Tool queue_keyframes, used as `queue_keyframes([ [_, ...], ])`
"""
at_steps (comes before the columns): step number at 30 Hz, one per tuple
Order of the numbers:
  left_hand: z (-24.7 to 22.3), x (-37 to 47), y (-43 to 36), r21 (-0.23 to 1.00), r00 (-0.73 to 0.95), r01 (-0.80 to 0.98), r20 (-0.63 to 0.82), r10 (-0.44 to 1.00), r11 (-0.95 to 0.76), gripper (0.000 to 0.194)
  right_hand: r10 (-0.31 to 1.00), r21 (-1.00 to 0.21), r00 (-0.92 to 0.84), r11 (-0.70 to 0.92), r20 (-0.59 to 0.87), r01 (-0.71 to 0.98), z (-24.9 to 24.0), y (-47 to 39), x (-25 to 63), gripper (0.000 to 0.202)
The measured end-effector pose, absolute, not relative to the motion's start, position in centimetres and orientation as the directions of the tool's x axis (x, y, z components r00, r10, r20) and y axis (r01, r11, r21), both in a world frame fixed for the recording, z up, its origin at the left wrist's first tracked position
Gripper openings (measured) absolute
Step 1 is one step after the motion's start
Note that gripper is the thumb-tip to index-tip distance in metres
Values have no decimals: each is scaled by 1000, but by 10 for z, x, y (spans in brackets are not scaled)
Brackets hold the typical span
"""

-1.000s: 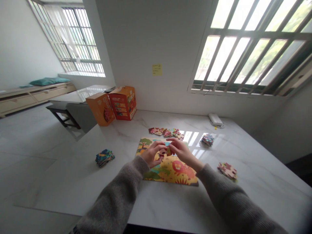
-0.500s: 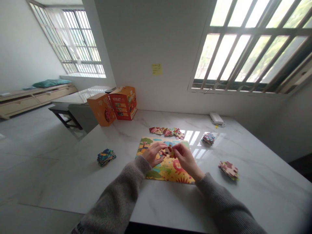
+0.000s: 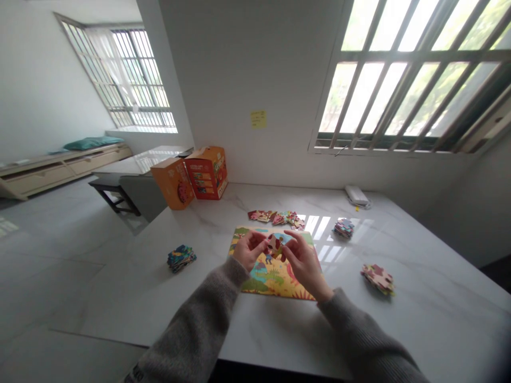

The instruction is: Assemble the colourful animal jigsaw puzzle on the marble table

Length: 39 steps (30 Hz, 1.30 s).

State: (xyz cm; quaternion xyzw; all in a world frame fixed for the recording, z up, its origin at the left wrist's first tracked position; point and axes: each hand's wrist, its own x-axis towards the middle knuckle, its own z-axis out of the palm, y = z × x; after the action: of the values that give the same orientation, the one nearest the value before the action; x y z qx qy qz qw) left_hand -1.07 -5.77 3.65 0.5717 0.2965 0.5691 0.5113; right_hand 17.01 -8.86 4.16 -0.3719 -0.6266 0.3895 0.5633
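Note:
Above a colourful animal picture board, my left hand pinches the left side of some dark red and cream puzzle pieces. My right hand has its thumb and fingers closed on their right side. How many pieces are held is too small to tell. Behind the board lies a row of loose puzzle pieces. A blue-green stack of pieces is left of the board. To the right are a pink and blue stack and a pinkish stack.
Two orange boxes stand at the back left of the white marbled table. A white device with a cable lies at the back right. On the wall is a yellow note.
My left fingers have closed in on the pieces, which now show more of their cream and red side. The whole view has shifted slightly, moving the scene right and down.

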Motion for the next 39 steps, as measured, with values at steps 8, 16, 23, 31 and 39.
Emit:
queue_keyframes([
  [8,39,-14,-56,926,141,-293,286,948,-237,40,897,-918,-208,396,390,-14,38,-99,168,27],
  [16,31,-11,-56,923,182,-302,300,936,-237,42,937,-934,-45,340,346,-107,34,-94,167,23],
  [23,25,-9,-58,932,250,-272,311,917,-241,41,950,-948,26,312,311,-58,34,-94,171,29],
  [31,28,-8,-61,928,263,-266,329,907,-260,56,930,-930,16,367,367,-5,33,-90,173,23],
  [39,28,-6,-63,941,307,-246,304,902,-233,56,930,-930,-19,367,366,35,33,-90,173,20],
])
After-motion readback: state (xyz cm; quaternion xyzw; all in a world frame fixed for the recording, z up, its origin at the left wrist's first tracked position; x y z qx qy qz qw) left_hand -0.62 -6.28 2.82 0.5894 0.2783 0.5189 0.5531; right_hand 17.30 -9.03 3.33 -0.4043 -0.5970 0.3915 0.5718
